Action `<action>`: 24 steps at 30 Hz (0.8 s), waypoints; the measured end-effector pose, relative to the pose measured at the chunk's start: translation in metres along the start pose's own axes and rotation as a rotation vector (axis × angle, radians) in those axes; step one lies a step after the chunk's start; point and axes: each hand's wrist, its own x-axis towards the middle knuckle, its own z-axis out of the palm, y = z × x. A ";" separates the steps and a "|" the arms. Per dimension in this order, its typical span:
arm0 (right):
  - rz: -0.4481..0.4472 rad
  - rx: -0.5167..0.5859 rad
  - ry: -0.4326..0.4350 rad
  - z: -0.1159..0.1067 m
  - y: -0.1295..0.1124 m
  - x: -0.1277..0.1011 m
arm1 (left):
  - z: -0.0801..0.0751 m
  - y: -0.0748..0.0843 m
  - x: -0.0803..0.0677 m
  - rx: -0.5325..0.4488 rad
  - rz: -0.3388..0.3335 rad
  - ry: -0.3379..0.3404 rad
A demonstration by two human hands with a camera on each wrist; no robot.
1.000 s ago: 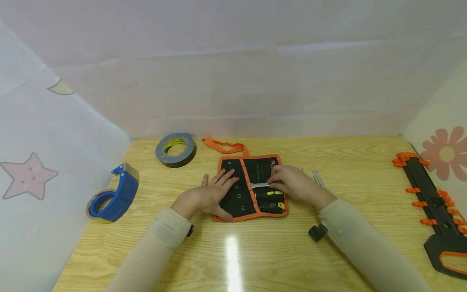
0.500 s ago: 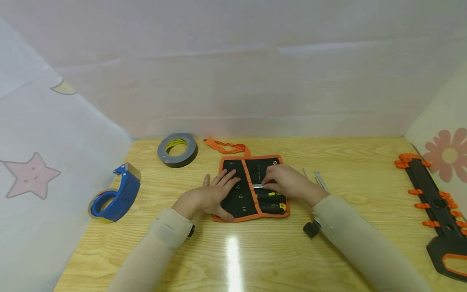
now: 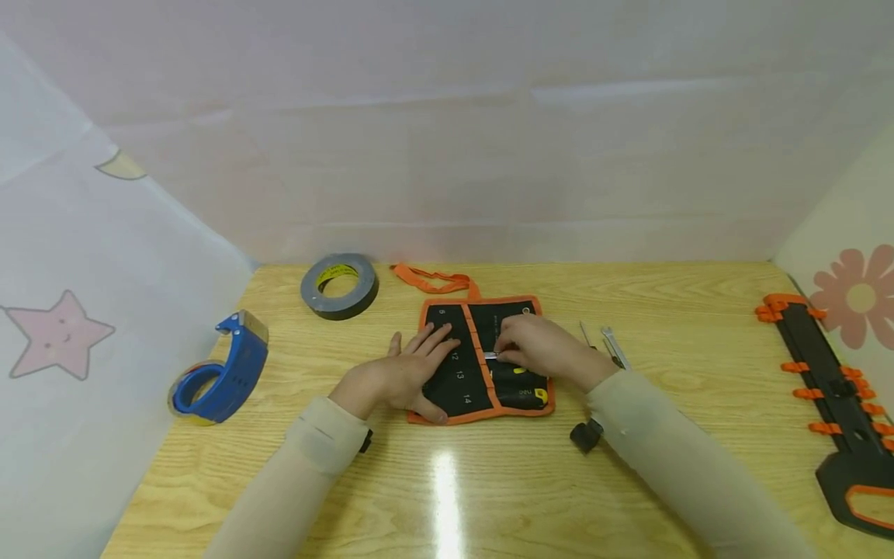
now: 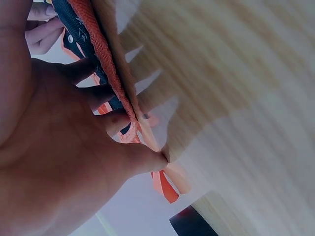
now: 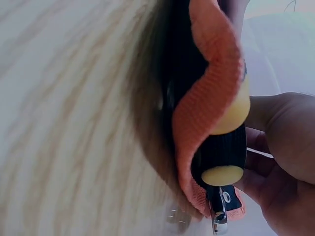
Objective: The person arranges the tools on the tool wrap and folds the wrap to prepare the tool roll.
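A black tool pouch (image 3: 469,388) with orange edging lies unrolled on the table, numbers printed on its left pockets. My left hand (image 3: 405,378) rests on its left part, fingers spread. In the left wrist view, the left hand (image 4: 74,128) lies along the orange edge. My right hand (image 3: 534,345) pinches a silver wrench (image 3: 491,355) lying across the right part toward the middle orange strip; most of it is hidden by the fingers. Below that hand, black-and-yellow tools (image 3: 541,396) sit in the right pockets. In the right wrist view, the right hand (image 5: 290,142) is beside a black-and-yellow tool (image 5: 222,175).
To the right of the pouch lie another wrench (image 3: 616,347) and a thin tool (image 3: 585,334). A grey tape roll (image 3: 363,293) and a blue tape dispenser (image 3: 240,373) are on the left. A black-and-orange rack (image 3: 824,373) lies at the far right. An orange strap (image 3: 440,283) trails behind the pouch.
My right hand has moved left with the wrench, and less of the wrench shows beyond the fingers. The left hand has stayed in place on the pouch.
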 end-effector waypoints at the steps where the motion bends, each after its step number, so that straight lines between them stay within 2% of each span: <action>1: 0.000 0.001 -0.001 0.000 0.000 0.001 | 0.000 0.000 0.000 0.003 -0.001 0.000; 5: 0.042 0.054 -0.015 -0.001 0.003 -0.002 | 0.000 0.000 -0.001 0.002 0.004 -0.001; 8: 0.097 0.093 -0.009 -0.005 0.010 -0.014 | 0.000 -0.001 -0.001 -0.011 0.013 -0.002; 13: 0.163 0.067 0.031 -0.011 0.021 -0.039 | 0.000 -0.002 -0.002 -0.012 -0.001 -0.008; 18: 0.185 0.057 0.048 -0.013 0.029 -0.056 | -0.001 -0.003 -0.003 -0.011 0.002 -0.007; 24: 0.190 0.056 0.046 -0.012 0.033 -0.062 | 0.000 -0.003 0.000 -0.015 0.020 -0.004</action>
